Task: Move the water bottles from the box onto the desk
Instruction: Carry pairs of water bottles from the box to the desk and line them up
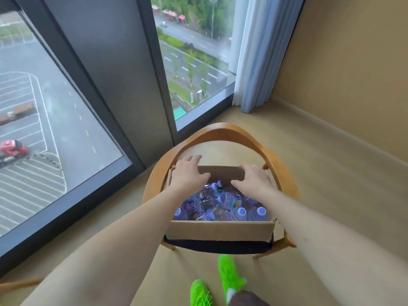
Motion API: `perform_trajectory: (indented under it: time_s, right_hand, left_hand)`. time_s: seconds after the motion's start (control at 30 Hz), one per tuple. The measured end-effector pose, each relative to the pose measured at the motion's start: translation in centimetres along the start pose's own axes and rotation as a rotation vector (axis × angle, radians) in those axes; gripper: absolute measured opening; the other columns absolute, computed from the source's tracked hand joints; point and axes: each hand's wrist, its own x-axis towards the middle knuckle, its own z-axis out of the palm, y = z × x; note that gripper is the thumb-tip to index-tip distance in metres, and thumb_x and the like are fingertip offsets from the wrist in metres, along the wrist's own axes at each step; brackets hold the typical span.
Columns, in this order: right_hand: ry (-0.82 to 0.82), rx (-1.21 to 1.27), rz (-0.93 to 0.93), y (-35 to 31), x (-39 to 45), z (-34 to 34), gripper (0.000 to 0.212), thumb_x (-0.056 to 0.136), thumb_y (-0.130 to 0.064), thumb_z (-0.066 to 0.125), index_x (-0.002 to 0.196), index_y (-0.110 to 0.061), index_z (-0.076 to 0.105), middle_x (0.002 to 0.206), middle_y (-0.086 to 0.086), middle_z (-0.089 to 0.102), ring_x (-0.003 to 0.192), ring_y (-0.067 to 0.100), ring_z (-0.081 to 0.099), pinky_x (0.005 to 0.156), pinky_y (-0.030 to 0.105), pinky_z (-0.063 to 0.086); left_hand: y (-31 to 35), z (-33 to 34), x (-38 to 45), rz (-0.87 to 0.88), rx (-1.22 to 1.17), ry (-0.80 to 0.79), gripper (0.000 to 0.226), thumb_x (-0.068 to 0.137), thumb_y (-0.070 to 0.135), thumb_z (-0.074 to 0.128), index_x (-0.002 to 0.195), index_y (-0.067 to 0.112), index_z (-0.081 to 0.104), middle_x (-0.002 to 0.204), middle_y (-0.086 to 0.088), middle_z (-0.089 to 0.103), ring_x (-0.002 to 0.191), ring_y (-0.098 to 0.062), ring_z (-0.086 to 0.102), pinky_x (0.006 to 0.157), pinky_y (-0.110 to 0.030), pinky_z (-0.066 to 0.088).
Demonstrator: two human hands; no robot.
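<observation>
Windows [55,107] fill the upper left of the view, floor to ceiling in dark frames, looking out from high up over a wet road and a marked parking area. A pale blue curtain [256,54] hangs at the right edge of the glass, where a tan wall [353,62] meets the beige floor [331,184].

Near the glass stands a wooden chair [223,131] with a curved, hoop-like back rail and a dark seat. A cardboard box [220,230] sits on that seat, open at the top, its near wall facing the camera and its far wall just inside the chair's back rail.

Both bare forearms reach forward over the box. The left hand [189,173] lies on the far left corner of the box, fingers bent over the rim toward the chair rail, the thumb on the inner side of the far wall. The right hand [254,176] lies on the far right part of the same wall, fingers curled over its top edge and the thumb stretched out along the inside. Each hand grips cardboard only; neither touches a bottle.

Water bottles [220,206] crowd the inside of the box, clear plastic with bluish-white caps and purple labels, some upright along the near wall and others lying tilted across them.

Bright green shoes [229,277] show on the floor at the bottom edge, just in front of the chair.
</observation>
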Motion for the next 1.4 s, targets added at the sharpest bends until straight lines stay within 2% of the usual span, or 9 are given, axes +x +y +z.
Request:
perform_trajectory:
  time_s: [0.17, 0.3, 0.5, 0.7, 0.8, 0.93, 1.2, 1.3, 1.4]
  right_hand:
    - [-0.161, -0.049, 0.044, 1.2, 5.3, 4.1, 0.071, 0.086, -0.045, 0.068, 0.147, -0.018, 0.046, 0.143, 0.009, 0.053, 0.131, 0.030, 0.050, 0.102, 0.039, 0.046]
    - [-0.292, -0.103, 0.079, 2.5, 8.6, 7.2, 0.069, 0.088, -0.044, 0.067, 0.147, -0.017, 0.045, 0.139, 0.010, 0.054, 0.128, 0.032, 0.051, 0.100, 0.041, 0.048]
    - [-0.343, -0.355, 0.190, 5.0, 13.8, 9.5, 0.051, 0.089, -0.046, 0.060, 0.132, -0.020, 0.053, 0.134, 0.009, 0.053, 0.128, 0.032, 0.045, 0.099, 0.043, 0.042]
    - [-0.415, -0.514, 0.267, 7.1, 15.9, 12.5, 0.060, 0.085, -0.045, 0.065, 0.136, -0.017, 0.054, 0.140, 0.014, 0.048, 0.129, 0.037, 0.046, 0.100, 0.044, 0.043]
    - [-0.402, -0.613, 0.245, 8.0, 16.4, 13.6, 0.058, 0.086, -0.040, 0.066, 0.138, -0.018, 0.052, 0.138, 0.017, 0.048, 0.125, 0.039, 0.048, 0.096, 0.043, 0.049]
    - [-0.396, -0.671, 0.235, 7.8, 17.1, 14.4, 0.046, 0.092, -0.026, 0.061, 0.136, -0.015, 0.054, 0.134, 0.020, 0.050, 0.120, 0.042, 0.051, 0.091, 0.046, 0.054]
    - [-0.337, -0.549, 0.294, 9.0, 16.6, 13.9, 0.043, 0.086, -0.024, 0.068, 0.128, -0.016, 0.060, 0.128, 0.016, 0.056, 0.119, 0.037, 0.055, 0.090, 0.041, 0.051]
    - [-0.257, -0.291, 0.458, 8.4, 16.3, 12.6, 0.035, 0.081, -0.028, 0.070, 0.114, -0.017, 0.067, 0.121, 0.013, 0.066, 0.114, 0.036, 0.062, 0.083, 0.035, 0.050]
    - [-0.170, 0.044, 0.643, 7.9, 15.1, 10.8, 0.022, 0.073, -0.031, 0.073, 0.087, -0.017, 0.065, 0.106, 0.009, 0.070, 0.095, 0.032, 0.067, 0.069, 0.029, 0.046]
  left_hand:
    - [-2.7, 3.9, 3.2, -0.070, 0.043, -0.100, 0.076, 0.083, 0.036, 0.072, 0.151, 0.024, 0.041, 0.153, -0.003, 0.044, 0.138, -0.027, 0.040, 0.112, -0.047, 0.040]
    - [-4.9, 6.9, 5.4, -0.142, 0.102, -0.234, 0.086, 0.078, 0.028, 0.077, 0.153, 0.024, 0.037, 0.157, -0.003, 0.036, 0.143, -0.027, 0.032, 0.113, -0.045, 0.037]
    - [-6.9, 10.9, 9.3, -0.125, 0.212, -0.346, 0.084, 0.076, 0.026, 0.076, 0.151, 0.023, 0.037, 0.152, -0.001, 0.038, 0.138, -0.028, 0.035, 0.107, -0.044, 0.041]
    - [-8.8, 14.6, 9.6, -0.085, 0.321, -0.436, 0.080, 0.078, 0.020, 0.069, 0.150, 0.022, 0.035, 0.144, -0.005, 0.043, 0.131, -0.031, 0.040, 0.101, -0.046, 0.041]
    - [-9.7, 15.7, 10.5, -0.043, 0.363, -0.434, 0.080, 0.077, 0.018, 0.067, 0.149, 0.022, 0.033, 0.141, -0.007, 0.043, 0.131, -0.033, 0.038, 0.102, -0.051, 0.041]
    - [-10.4, 17.0, 11.8, -0.031, 0.421, -0.471, 0.085, 0.076, 0.021, 0.071, 0.150, 0.021, 0.030, 0.136, -0.009, 0.046, 0.131, -0.034, 0.039, 0.103, -0.052, 0.040]
    - [-10.2, 16.9, 11.4, 0.026, 0.419, -0.447, 0.068, 0.074, 0.019, 0.074, 0.135, 0.020, 0.043, 0.125, -0.009, 0.053, 0.120, -0.035, 0.048, 0.093, -0.046, 0.043]
    - [-9.8, 15.6, 10.9, -0.001, 0.357, -0.430, 0.072, 0.073, 0.021, 0.075, 0.138, 0.019, 0.044, 0.124, -0.009, 0.055, 0.116, -0.036, 0.052, 0.091, -0.045, 0.046]
    - [-9.2, 14.2, 10.2, -0.048, 0.292, -0.418, 0.073, 0.071, 0.023, 0.077, 0.137, 0.019, 0.044, 0.119, -0.008, 0.057, 0.111, -0.034, 0.055, 0.089, -0.047, 0.049]
